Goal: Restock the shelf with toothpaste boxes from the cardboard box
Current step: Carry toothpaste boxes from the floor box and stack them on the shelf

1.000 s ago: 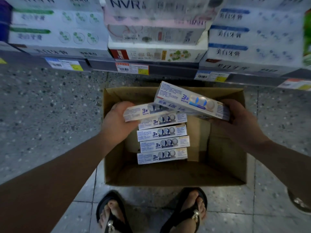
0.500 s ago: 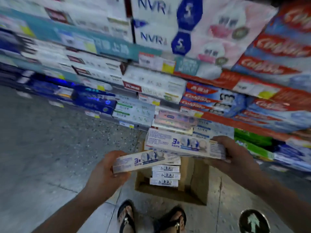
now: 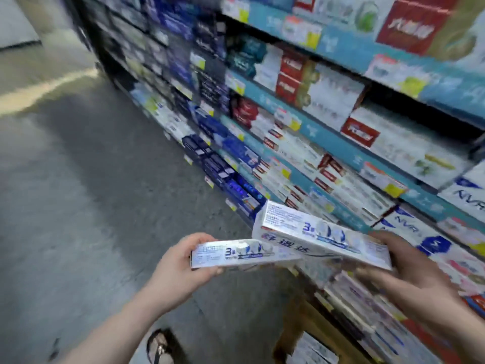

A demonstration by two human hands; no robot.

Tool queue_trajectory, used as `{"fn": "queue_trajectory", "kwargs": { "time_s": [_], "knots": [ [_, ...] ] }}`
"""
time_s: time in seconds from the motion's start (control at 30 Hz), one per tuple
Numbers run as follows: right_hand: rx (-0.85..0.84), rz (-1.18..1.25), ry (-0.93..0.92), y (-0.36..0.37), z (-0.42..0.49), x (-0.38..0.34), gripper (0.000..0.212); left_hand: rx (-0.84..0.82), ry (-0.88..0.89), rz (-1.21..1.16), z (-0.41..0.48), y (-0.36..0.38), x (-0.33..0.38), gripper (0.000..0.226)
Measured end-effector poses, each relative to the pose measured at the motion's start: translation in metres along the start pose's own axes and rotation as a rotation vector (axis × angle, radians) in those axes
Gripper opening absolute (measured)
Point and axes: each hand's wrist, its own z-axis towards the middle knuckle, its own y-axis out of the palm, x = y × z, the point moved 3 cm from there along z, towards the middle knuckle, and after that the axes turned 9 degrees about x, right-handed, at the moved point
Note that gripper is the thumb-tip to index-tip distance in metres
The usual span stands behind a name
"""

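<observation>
**Both hands full at the toothpaste shelf**

The left hand (image 3: 181,266) is gripping one slim toothpaste box (image 3: 244,253) by its end, fingers wrapping round it, and holding it flat a little out from the shelf (image 3: 328,137). The right hand (image 3: 409,274) is holding a thicker white pack (image 3: 322,240) from underneath, nearer the shelf, with the pack's free end overlapping the slim box. I honestly can't tell if that's one pack or two stacked. The cardboard box (image 3: 291,334) is sitting on the floor at the foot of the shelf, with white boxes showing inside. A sandalled foot (image 3: 160,345) is standing further out from the shelf.
</observation>
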Motion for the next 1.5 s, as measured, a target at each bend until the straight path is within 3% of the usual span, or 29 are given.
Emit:
{"fn": "queue_trajectory", "kwargs": {
  "time_s": [0.1,0.2,0.3,0.43,0.6,0.87,0.97,1.1,1.2,1.3,1.43,1.5],
  "knots": [
    [-0.013,0.008,-0.092,0.063,0.036,-0.082,0.041,0.066,-0.028,-0.034,0.023,-0.088,-0.011,0.043],
    [-0.055,0.001,-0.196,0.137,0.072,-0.156,0.054,0.138,-0.024,-0.013,0.05,-0.187,-0.025,0.049],
    [-0.092,0.034,-0.225,0.203,0.108,-0.217,0.039,0.204,0.003,0.028,0.075,-0.277,-0.024,0.05],
    [-0.168,0.038,-0.281,0.265,0.151,-0.288,0.051,0.259,0.023,0.032,0.116,-0.358,-0.017,0.041],
    [-0.161,0.035,-0.351,0.308,0.224,-0.351,0.038,0.292,0.007,0.013,0.186,-0.414,-0.023,0.051],
    [-0.186,0.171,-0.42,0.37,0.381,-0.43,0.072,0.36,-0.026,-0.038,0.347,-0.486,-0.013,0.043],
    [-0.187,0.172,-0.429,0.387,0.44,-0.467,0.063,0.371,-0.035,-0.043,0.407,-0.517,-0.002,0.043],
    [-0.202,0.17,-0.454,0.408,0.514,-0.515,0.065,0.411,-0.023,-0.055,0.479,-0.552,0.007,0.045],
    [-0.2,0.185,-0.472,0.429,0.56,-0.549,0.036,0.421,-0.031,-0.073,0.522,-0.579,0.003,0.049],
    [-0.155,0.161,-0.481,0.449,0.598,-0.581,0.034,0.406,-0.002,-0.099,0.568,-0.609,0.002,0.049],
    [-0.059,0.148,-0.503,0.475,0.64,-0.633,0.033,0.35,0.07,-0.124,0.644,-0.66,-0.004,0.079],
    [0.005,0.152,-0.517,0.49,0.659,-0.658,0.031,0.318,0.1,-0.14,0.686,-0.688,-0.007,0.076]
  ]
}}
